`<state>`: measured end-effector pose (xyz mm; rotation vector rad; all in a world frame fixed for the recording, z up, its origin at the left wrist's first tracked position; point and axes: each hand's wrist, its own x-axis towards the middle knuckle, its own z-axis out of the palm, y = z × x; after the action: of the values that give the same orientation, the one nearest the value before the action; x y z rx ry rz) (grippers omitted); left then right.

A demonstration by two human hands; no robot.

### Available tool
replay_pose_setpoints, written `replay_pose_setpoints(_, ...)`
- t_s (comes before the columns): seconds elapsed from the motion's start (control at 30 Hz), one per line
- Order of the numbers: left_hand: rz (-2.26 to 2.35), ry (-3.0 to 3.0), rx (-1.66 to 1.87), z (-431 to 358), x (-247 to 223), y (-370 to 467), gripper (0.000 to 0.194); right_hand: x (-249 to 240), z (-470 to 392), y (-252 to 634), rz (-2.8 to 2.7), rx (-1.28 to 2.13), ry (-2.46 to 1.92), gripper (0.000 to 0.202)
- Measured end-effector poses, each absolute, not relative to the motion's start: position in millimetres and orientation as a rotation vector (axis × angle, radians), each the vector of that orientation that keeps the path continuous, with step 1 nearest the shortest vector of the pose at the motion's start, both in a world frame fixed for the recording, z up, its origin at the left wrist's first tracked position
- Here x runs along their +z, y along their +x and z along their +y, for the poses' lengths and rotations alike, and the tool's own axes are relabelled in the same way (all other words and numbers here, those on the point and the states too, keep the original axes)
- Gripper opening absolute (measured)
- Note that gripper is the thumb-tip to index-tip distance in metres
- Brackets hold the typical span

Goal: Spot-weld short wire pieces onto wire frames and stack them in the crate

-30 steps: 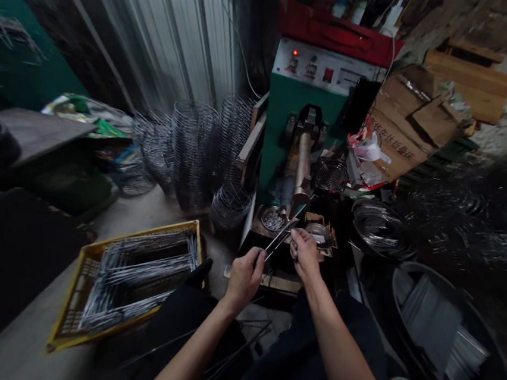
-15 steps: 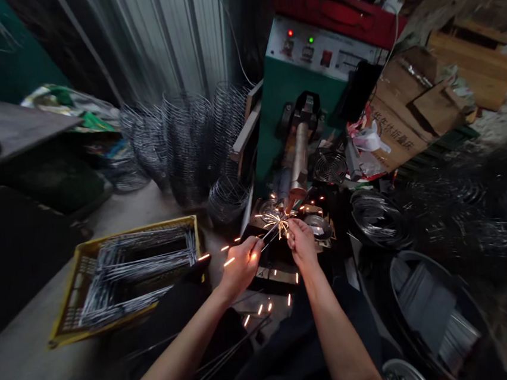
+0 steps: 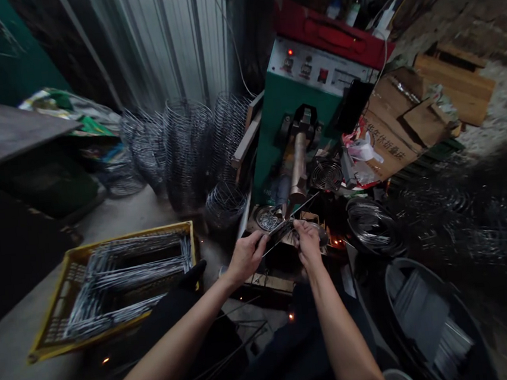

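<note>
My left hand [image 3: 246,256] is closed on the left end of a thin metal wire piece [image 3: 305,203]. The fingers of my right hand [image 3: 307,238] pinch the same piece further right. It lies slantwise just below the copper-coloured electrode [image 3: 298,196] of a green spot welder [image 3: 268,117]; whether they touch cannot be made out. Beside the electrode, to the left, sits a round dish [image 3: 267,217] of small metal parts. One red lamp glows on the welder's panel. Small glowing sparks [image 3: 337,242] lie to the right of my hands.
A yellow crate [image 3: 49,305] of bent wire pieces stands on the floor at left. Stacks of wire rings [image 3: 187,154] line the metal wall. At right are a wire coil [image 3: 373,226], a dark tub [image 3: 394,320] with flat metal pieces, and a cardboard box [image 3: 393,146].
The bright burst of sparks at the electrode has died down to a few glowing specks. The green panel lamp has gone out. Both hands still hold the wire piece, now slanting differently.
</note>
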<state>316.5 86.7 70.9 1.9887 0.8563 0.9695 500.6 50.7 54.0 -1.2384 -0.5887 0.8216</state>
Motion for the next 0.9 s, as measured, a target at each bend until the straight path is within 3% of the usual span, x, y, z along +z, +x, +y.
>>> replay_pose_setpoints(0.37, 0.864, 2.028, 0.901, 97.9, 73.1, 314.0, 0.033, 56.5, 43.8, 500.6, -0.62, 0.806, -1.301, 0.04)
replay_pose_setpoints(0.6, 0.85, 2.405, 0.837, 92.2, 64.5, 304.4, 0.029, 37.3, -32.2, 490.3, -0.75, 1.012, -1.558, 0.045)
replay_pose_setpoints(0.77, 0.979, 2.455, 0.675, 91.0, 39.0, 241.2, 0.016, 0.8, -84.0, 478.4, -0.949, 1.161, -1.751, 0.049)
replay_pose_setpoints(0.9, 1.244, 2.311, 0.756, 93.0, 26.4, 151.4, 0.013, -21.3, -107.7, 466.0, -1.009, 1.229, -1.859, 0.053)
